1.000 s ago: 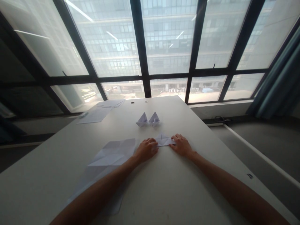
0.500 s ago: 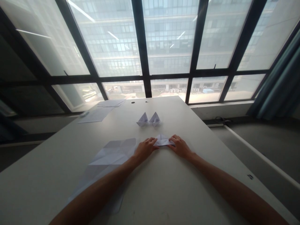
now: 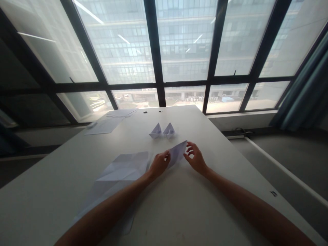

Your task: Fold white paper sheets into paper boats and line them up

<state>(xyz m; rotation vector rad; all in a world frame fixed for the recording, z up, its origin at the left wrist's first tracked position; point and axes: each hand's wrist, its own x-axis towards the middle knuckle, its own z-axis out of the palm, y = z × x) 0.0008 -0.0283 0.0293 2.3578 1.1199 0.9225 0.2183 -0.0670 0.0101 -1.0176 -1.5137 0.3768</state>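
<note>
A folded piece of white paper (image 3: 177, 153) is held up off the table, tilted with its upper corner to the right. My left hand (image 3: 160, 163) pinches its left end between thumb and fingers. Close to the paper's right edge, my right hand (image 3: 196, 159) has its fingers curved and apart; whether a fingertip touches the paper I cannot tell. Beyond the hands stand two folded paper boats side by side, the left boat (image 3: 156, 131) and the right boat (image 3: 169, 130).
Creased white sheets (image 3: 115, 171) lie on the white table (image 3: 205, 212), partly under my left forearm. More flat paper (image 3: 105, 124) rests at the far left. Large windows rise beyond the table's far edge. A blue curtain (image 3: 302, 82) hangs at right.
The folded paper, flat on the table under both hands before, is now lifted and tilted in my left hand. My right hand has loosened and opened beside it.
</note>
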